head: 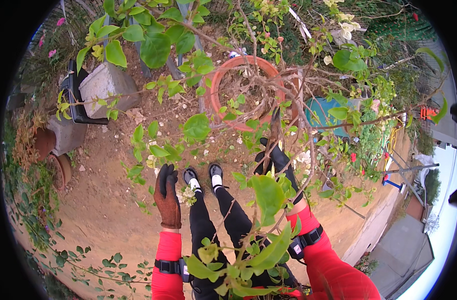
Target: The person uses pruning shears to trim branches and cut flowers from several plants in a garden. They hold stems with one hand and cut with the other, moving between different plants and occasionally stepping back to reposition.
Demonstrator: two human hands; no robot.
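My right hand (279, 157), in a black glove, grips what looks like pruning shears (275, 129) with a worn brown body. The dark pointed tip reaches the near right rim of a round terracotta pot (218, 80). Thorny-looking bare branches (284, 88) of a bougainvillea rise from this pot and spread across the view. Lower left, my left hand (167, 197) wears a brown glove with black fingers. It is raised, fingers extended, beside green leaves (159, 150) and a pale flower cluster (188, 196). Nothing shows in its grasp, though leaves are near the fingertips.
Concrete blocks (110, 90) stand at the left by a black plastic frame (74, 93) and smaller clay pots (59, 170). A teal container (328, 114) sits right of the large pot. Leafy branches (268, 198) hang close before me, over the bare soil (108, 210).
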